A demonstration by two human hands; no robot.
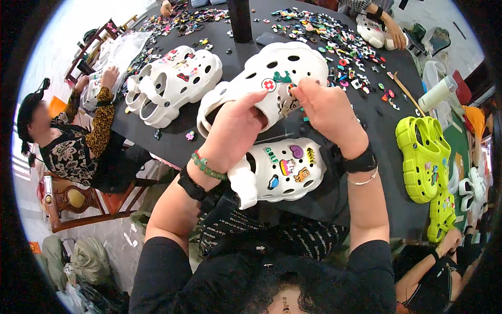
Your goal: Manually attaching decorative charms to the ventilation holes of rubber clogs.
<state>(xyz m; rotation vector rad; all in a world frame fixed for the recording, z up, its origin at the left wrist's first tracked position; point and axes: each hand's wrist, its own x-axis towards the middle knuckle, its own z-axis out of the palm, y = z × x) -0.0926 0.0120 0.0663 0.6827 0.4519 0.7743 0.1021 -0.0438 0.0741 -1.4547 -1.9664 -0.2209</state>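
Observation:
A large white clog point(308, 58) is tilted over the dark table, with my left hand point(236, 121) gripping it at the foot opening, fingers reaching inside. On its toe are a round red-and-white charm point(269, 85), a green charm point(282, 77) and a branching dark charm point(287, 106). My right hand point(330, 109) pinches a small dark-and-orange shoe charm point(293, 89) against the toe; the fingers partly cover it. Closer to my body lies a second white clog point(285, 184), its toe bearing several colourful charms.
Charms point(345, 52) are scattered across the far table point(381, 172). Decorated white clogs point(175, 86) stand left, lime-green clogs point(422, 157) right. A dark post point(239, 21) rises at the back. Beside a bottle point(438, 94) lies a wooden stick point(408, 94). Other people work around the table.

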